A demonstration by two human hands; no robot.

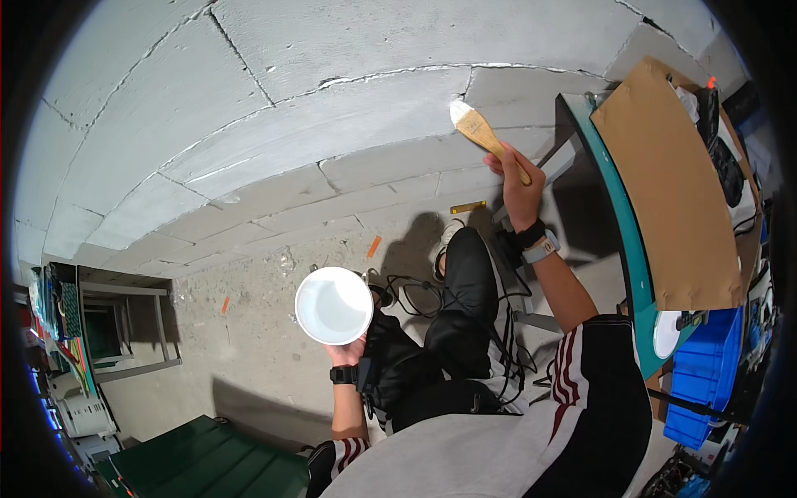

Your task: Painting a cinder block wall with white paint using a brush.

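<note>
The largest thing is the wall of pale grey blocks with dark, cracked joints (382, 37), rising above a grey concrete floor (249, 332). To the person's right stands a teal-edged counter (618, 195), carrying a big brown cardboard box (668, 191). Smaller is the round, white, open-topped bucket (360, 289), over the floor near the knees, its mouth up, probably so its contents stay in and within reach.

The left hand (346, 352) supports the bucket from below at its near side; most fingers are hidden, so I cannot tell how far they curl. The right hand (523, 192) is closed around the handle of a flat brush with a tan wooden body and white bristles (481, 131), likely gripped far back for reach. The brush is at the wall; its long axis slants, bristles pointing up and left, handle end down and right. Whether the bristles touch the blocks is unclear.
</note>
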